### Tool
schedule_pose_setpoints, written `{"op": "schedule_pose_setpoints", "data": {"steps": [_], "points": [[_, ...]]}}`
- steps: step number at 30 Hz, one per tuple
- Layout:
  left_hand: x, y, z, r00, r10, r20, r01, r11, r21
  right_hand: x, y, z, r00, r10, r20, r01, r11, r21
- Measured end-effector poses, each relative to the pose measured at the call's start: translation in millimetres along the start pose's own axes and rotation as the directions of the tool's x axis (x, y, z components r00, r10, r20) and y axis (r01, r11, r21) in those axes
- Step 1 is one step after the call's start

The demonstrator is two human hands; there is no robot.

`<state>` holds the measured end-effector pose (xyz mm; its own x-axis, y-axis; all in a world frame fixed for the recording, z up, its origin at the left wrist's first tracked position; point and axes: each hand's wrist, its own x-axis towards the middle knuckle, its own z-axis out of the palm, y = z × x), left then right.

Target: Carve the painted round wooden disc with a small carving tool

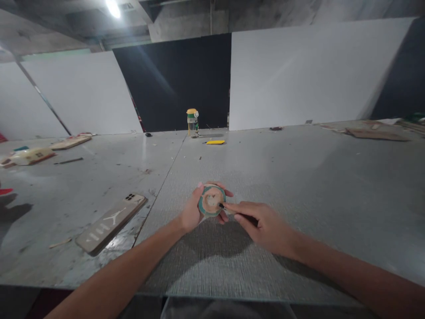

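Note:
My left hand (193, 208) is wrapped round a small round piece (205, 210), turquoise at the rim and tan inside, with a pale hollow in the middle. Its fingertips show beyond the far and right edges. What the piece is made of I cannot make out. In my right hand (262, 221) the fingers are closed on a slim tool with a dark tip (222, 205). That tip rests at the right side of the tan ring. Most of the tool is hidden by the fingers, so its kind does not show.
A phone (111, 223) lies on the grey table (299, 177) to the left. Further back are a yellow utility knife (215, 142) and a bottle with a yellow lid (192, 122). A pale yellow object (29, 156) lies at far left; cardboard scraps (376, 134) are at back right.

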<state>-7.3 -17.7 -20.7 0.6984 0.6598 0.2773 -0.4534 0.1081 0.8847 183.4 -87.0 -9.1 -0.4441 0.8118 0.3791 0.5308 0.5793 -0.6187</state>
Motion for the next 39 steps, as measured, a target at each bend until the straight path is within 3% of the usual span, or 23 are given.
{"op": "schedule_pose_setpoints", "data": {"steps": [6, 17, 24, 29, 39], "points": [[-0.2, 0.1, 2.3, 0.999, 0.052, -0.007, -0.052, 0.999, 0.012, -0.4, -2.9, 0.2, 1.0, 0.001, 0.0, -0.001, 1.0, -0.008], [0.6, -0.9, -9.4, 0.989, -0.142, 0.04, 0.145, 0.987, -0.064, -1.7, 0.7, -1.3, 0.995, -0.099, 0.007, 0.099, 0.985, -0.141], [3.4, 0.3, -6.0, 0.995, -0.091, 0.029, 0.094, 0.989, -0.112, 0.4, 0.8, -0.1, 1.0, -0.016, -0.019, 0.015, 0.999, -0.035], [5.3, 0.3, -6.5, 0.985, -0.168, 0.034, 0.171, 0.964, -0.204, 1.4, -1.1, -2.6, 0.996, 0.08, -0.034, -0.08, 0.997, -0.003], [5.3, 2.5, -8.8, 0.989, -0.149, -0.011, 0.149, 0.988, -0.037, 2.0, 2.3, -3.9, 0.996, 0.03, -0.083, -0.035, 0.998, -0.059]]}}
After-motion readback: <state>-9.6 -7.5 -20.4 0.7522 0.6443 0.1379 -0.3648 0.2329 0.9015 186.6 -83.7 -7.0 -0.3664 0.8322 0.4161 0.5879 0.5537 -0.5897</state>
